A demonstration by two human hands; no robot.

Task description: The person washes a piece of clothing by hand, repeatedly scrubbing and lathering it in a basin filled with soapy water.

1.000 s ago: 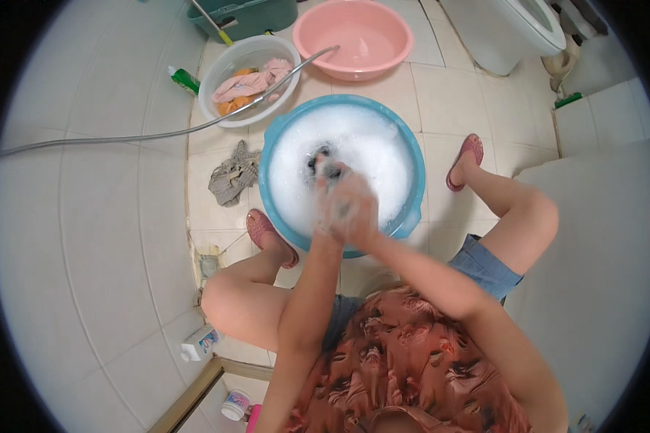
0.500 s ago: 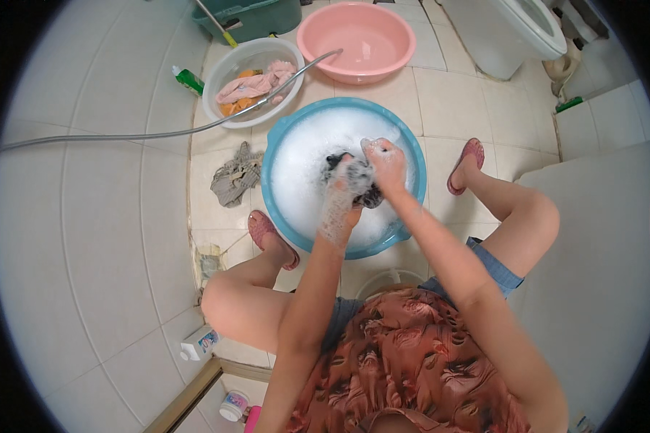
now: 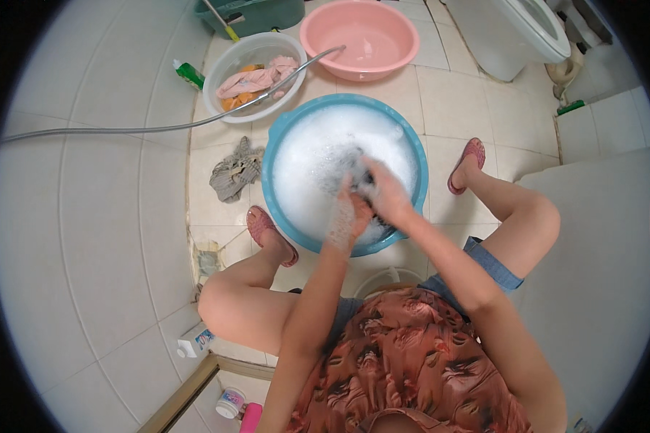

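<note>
A blue basin full of white suds stands on the floor in front of me. Over the foam, near its middle, both hands are close together on a dark, soapy cloth. My left hand, with lather on the wrist, is closed round its lower part. My right hand, blurred by motion, is closed on the cloth from the right. Foam and fingers hide much of the cloth, so its kind of garment does not show.
A white tub with pink and orange clothes stands at the far left, beside a pink basin. A grey hose crosses above the tub. A striped cloth lies left of the blue basin. A toilet stands far right.
My right hand has come down and closer to my left, onto the cloth. The cloth sits lower in the suds and shows less.
</note>
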